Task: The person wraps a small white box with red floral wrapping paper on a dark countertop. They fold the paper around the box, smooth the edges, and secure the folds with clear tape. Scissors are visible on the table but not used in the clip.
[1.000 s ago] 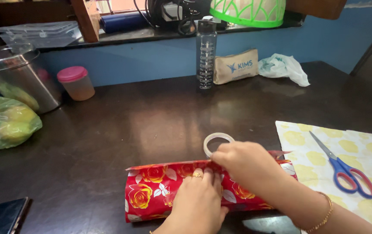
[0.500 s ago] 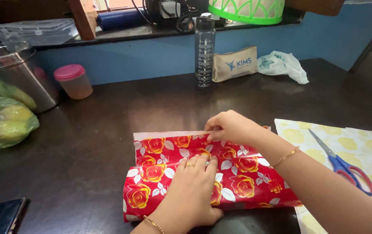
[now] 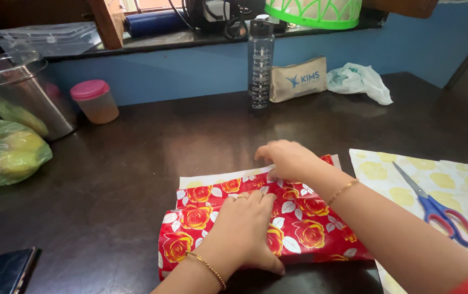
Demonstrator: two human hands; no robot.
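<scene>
Wrapping step, near tabletop edge: left hand flat, pinning red rose paper; right hand pinching its far flap; taping likely follows.

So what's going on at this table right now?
A person is working on red rose-print wrapping paper on a dark table. The left hand presses flat on the wrapped bundle, while the right hand rests at the paper's far edge, where its white underside shows. Blue-handled scissors lie untouched on a yellow-patterned sheet to the right.
</scene>
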